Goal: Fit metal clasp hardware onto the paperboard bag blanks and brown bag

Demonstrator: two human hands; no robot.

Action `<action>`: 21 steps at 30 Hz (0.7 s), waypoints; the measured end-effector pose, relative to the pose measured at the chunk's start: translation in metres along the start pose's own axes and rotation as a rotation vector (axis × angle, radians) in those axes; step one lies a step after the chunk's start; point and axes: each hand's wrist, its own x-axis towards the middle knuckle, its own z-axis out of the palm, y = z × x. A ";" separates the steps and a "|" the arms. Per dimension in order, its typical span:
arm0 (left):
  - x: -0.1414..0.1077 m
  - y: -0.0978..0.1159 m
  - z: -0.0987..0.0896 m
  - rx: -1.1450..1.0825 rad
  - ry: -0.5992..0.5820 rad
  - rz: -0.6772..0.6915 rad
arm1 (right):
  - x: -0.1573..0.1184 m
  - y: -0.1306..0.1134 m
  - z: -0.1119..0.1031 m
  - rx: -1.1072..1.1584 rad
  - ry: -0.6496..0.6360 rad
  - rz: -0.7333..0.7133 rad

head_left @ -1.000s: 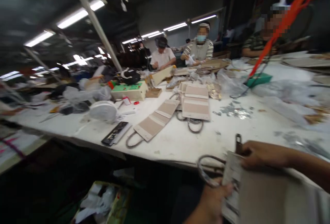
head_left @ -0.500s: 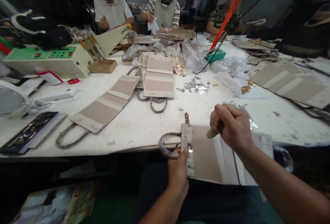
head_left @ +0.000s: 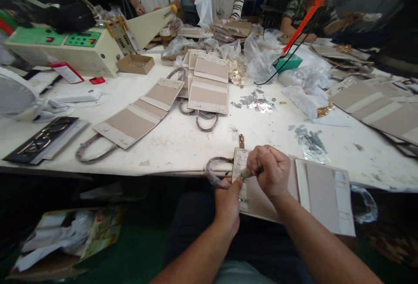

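Observation:
An unfolded beige handbag panel (head_left: 323, 192) lies across the near table edge and my lap, a wrapped loop handle (head_left: 212, 166) at its left end and a clear-wrapped one (head_left: 367, 205) at its right. My left hand (head_left: 228, 199) grips the panel's left edge, thumb on top beside small metal pieces (head_left: 242, 199). My right hand (head_left: 271, 170) is a fist around a stubby grey-beige tool (head_left: 246, 172), mostly hidden in the palm. Its tip points down at the strip by my left thumb; whether it touches is unclear. A strap with a gold fitting (head_left: 241, 140) sticks out beyond the panel.
Flat metal plates (head_left: 311, 142) and more silver pieces (head_left: 257, 102) lie on the white table. Other bag panels (head_left: 137, 116) rest left and right (head_left: 385, 105). A green-topped machine (head_left: 68, 49), an open carton (head_left: 135, 64) and an orange pole (head_left: 310, 14) stand behind. Several people sit opposite.
My right hand has moved left and down with the tool, from above the panel's middle to my left thumb. The left hand keeps its grip. The camera view has tilted downward.

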 end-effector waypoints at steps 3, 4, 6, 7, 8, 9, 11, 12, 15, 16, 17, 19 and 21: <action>-0.003 0.003 0.001 -0.001 -0.019 0.005 | 0.008 -0.014 0.009 -0.269 -0.160 0.061; -0.004 0.003 0.001 0.001 -0.018 0.006 | 0.012 -0.020 0.013 -0.309 -0.196 0.069; -0.005 0.003 0.001 0.005 -0.019 0.003 | 0.018 -0.029 0.023 -0.308 -0.232 0.054; -0.005 0.003 0.001 0.003 -0.022 0.002 | 0.019 -0.032 0.027 -0.293 -0.246 0.042; -0.005 0.003 0.000 -0.004 -0.029 0.006 | 0.020 -0.032 0.031 -0.295 -0.272 0.033; -0.005 0.003 0.000 -0.015 -0.034 0.016 | 0.020 -0.031 0.033 -0.322 -0.313 0.033; -0.005 0.002 -0.001 -0.028 -0.035 0.038 | 0.020 -0.028 0.032 -0.414 -0.373 0.048; -0.005 0.002 -0.002 -0.025 -0.027 0.043 | 0.019 -0.028 0.030 -0.449 -0.376 0.054; -0.003 -0.001 -0.003 0.000 -0.024 0.017 | 0.018 -0.033 0.021 -0.380 -0.274 0.021; -0.002 -0.002 -0.003 0.000 -0.028 0.012 | 0.018 -0.035 0.019 -0.307 -0.235 -0.002; -0.002 -0.003 -0.004 -0.005 -0.030 0.013 | 0.016 -0.035 0.017 -0.229 -0.206 -0.025; -0.001 -0.005 -0.003 -0.010 -0.028 0.028 | 0.011 -0.031 0.015 -0.124 -0.155 -0.053; -0.001 -0.004 -0.003 -0.004 -0.015 0.034 | 0.004 -0.021 0.010 -0.097 -0.113 -0.033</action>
